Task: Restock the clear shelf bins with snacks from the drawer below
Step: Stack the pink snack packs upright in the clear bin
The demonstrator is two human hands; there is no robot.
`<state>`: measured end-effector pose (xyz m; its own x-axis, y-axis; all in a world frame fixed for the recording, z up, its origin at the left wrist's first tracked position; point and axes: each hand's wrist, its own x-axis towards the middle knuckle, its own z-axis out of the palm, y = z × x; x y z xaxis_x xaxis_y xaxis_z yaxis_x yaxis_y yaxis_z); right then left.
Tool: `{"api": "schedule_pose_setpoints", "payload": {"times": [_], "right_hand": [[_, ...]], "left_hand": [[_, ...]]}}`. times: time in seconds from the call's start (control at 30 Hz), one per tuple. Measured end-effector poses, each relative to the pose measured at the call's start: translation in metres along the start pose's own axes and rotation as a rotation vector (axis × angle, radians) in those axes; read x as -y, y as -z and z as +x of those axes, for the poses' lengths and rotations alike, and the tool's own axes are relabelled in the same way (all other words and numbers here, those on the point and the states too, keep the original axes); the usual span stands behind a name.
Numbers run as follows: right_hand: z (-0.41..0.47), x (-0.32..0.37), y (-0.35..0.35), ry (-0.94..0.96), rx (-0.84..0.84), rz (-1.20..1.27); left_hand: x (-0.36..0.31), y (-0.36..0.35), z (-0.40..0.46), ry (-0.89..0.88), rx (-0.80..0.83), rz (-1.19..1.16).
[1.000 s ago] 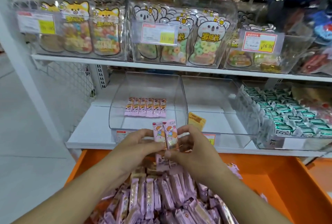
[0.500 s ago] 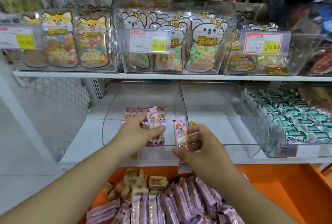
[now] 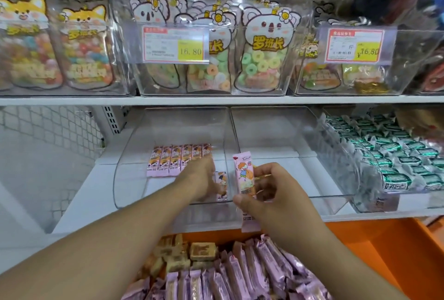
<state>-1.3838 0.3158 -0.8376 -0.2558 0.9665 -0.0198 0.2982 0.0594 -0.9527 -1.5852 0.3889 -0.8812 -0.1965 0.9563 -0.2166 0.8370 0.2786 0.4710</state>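
Inside the left clear bin (image 3: 134, 179) on the lower shelf (image 3: 79, 194), the left hand (image 3: 204, 177) is reached in, and 1 pink snack bar (image 3: 221, 185) is seen just beside its fingers near the front right corner; whether that bar is pinched or already let go cannot be told. 6 matching bars (image 3: 179, 160) are laid side by side behind it, their long axes running front to back, and the loose bar is lined up the same way. Outside the front wall, 1 more pink bar (image 3: 243, 173) is pinched upright by the right hand (image 3: 276, 194), with a further wrapper (image 3: 249, 222) hanging below the palm. The bin lies ahead and slightly left of that right hand, so the left hand is judged nearer the row. Many more pink bars (image 3: 240, 275) are heaped in the orange drawer (image 3: 384, 251) beneath, too many to count. The neighbouring bin (image 3: 288, 136) holds no snacks that can be made out.
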Motion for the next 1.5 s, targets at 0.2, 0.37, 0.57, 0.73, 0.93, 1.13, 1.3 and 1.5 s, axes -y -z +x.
{"api": "schedule_pose_setpoints", "payload": {"times": [0.2, 0.37, 0.57, 0.73, 0.93, 1.13, 1.3, 1.5], "right_hand": [[0.0, -0.003, 0.006, 0.013, -0.042, -0.059], [-0.002, 0.0, 0.009, 0.038, -0.057, -0.052], [0.003, -0.005, 0.01, 0.012, -0.06, -0.021], [0.009, -0.013, 0.012, 0.013, -0.024, 0.051], [0.012, -0.016, 0.011, -0.01, -0.008, 0.086], [0.009, -0.01, 0.008, -0.041, 0.018, 0.121], [0.005, -0.007, 0.005, 0.042, -0.006, 0.014], [-0.009, 0.011, -0.012, 0.132, 0.101, -0.077]], "left_hand": [[0.026, 0.011, -0.003, -0.28, 0.08, 0.067], [0.029, 0.009, 0.001, -0.371, 0.043, 0.291], [0.019, 0.005, 0.023, -0.368, -0.084, 0.329], [0.015, 0.007, 0.049, -0.334, -0.142, 0.45], [0.022, 0.002, 0.07, -0.291, -0.166, 0.45], [0.03, 0.008, 0.056, -0.255, -0.165, 0.299], [0.03, 0.04, 0.001, -0.338, -0.267, 0.099], [0.072, 0.083, -0.082, -0.29, -0.463, 0.044]]}}
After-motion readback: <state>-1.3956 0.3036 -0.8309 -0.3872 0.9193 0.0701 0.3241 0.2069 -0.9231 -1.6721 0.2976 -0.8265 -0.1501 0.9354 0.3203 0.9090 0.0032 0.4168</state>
